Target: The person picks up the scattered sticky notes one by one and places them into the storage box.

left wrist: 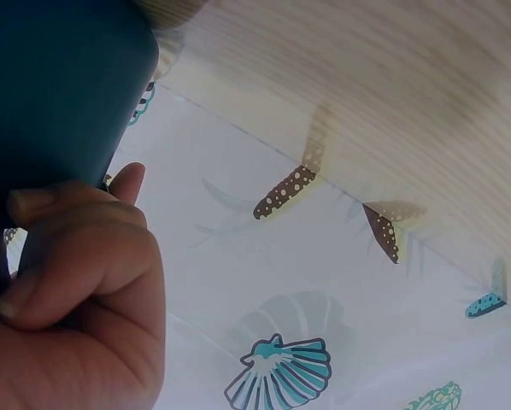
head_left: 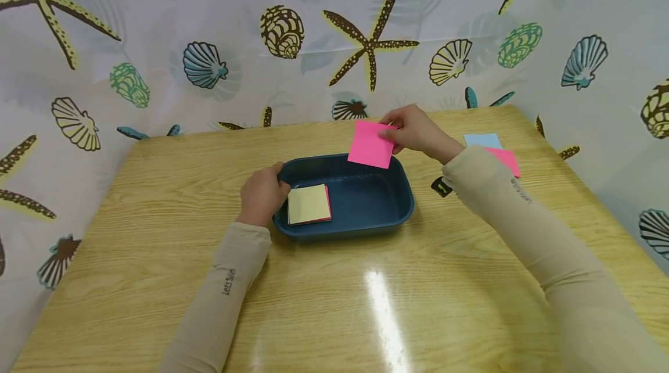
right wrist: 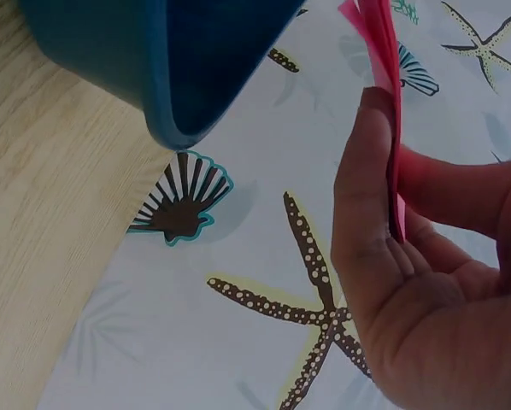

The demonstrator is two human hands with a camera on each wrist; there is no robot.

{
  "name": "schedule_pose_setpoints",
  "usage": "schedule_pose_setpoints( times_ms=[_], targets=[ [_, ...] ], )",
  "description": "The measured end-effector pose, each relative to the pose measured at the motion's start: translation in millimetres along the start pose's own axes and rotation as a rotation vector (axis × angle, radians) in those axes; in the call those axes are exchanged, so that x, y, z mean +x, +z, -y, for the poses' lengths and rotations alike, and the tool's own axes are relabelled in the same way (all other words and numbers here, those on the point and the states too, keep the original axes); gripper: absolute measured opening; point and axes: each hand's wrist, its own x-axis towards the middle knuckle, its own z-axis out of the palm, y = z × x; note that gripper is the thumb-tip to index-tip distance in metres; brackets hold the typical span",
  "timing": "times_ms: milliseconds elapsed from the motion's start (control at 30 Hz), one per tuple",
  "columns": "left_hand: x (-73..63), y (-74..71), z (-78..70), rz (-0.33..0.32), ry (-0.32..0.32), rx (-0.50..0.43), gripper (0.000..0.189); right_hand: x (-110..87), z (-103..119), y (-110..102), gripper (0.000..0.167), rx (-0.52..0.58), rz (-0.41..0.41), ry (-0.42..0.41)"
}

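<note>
A dark blue plastic tub [head_left: 360, 228] stands on the wooden table. My left hand [head_left: 263, 194] grips its left end, thumb over the rim; in the left wrist view the fingers [left wrist: 93, 256] curl at the tub's wall [left wrist: 59, 102]. My right hand [head_left: 415, 132] pinches pink sticky notes [head_left: 371, 145] above the tub's far right rim. Seen edge-on in the right wrist view, the pink notes [right wrist: 382, 51] are several thin sheets between thumb and fingers. Inside the tub, at its left end, lies a stack of sticky notes [head_left: 308, 204], pale yellow on top with pink showing below.
On the table's right side lie a light blue sticky note [head_left: 483, 140] and a pink one [head_left: 507, 162], partly behind the right sleeve. A small black tag [head_left: 441, 187] shows beside the right cuff. A cloth [head_left: 313, 88] printed with shells and starfish hangs behind the table [head_left: 172, 198].
</note>
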Motion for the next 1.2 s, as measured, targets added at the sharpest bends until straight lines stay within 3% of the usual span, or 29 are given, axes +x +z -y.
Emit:
schedule_pose_setpoints(
  times_ms=[267, 467, 633, 1033, 1200],
  targets=[
    [1.3, -0.2, 1.9, 0.021, -0.016, 0.008, 0.054, 6.5, 8.5, 24.1, 0.029, -0.183, 0.179, 0.005],
    [1.5, 0.6, 2.3, 0.015, -0.009, 0.003, 0.054, 12.4, 15.7, 42.1, 0.028, -0.256, 0.285, 0.024],
    [1.0, 1.1, 2.0, 0.002, -0.004, -0.003, 0.053, 17.3, 21.5, 54.3, 0.023, -0.317, 0.334, 0.041],
    [1.3, -0.1, 1.7, 0.003, -0.009, -0.009, 0.052, 35.6, 22.8, 79.9, 0.020, -0.449, 0.428, 0.192],
    [1.1, -0.7, 1.2, 0.012, -0.009, -0.007, 0.052, 40.2, 23.1, 91.0, 0.028, -0.533, 0.452, 0.245]
  ],
)
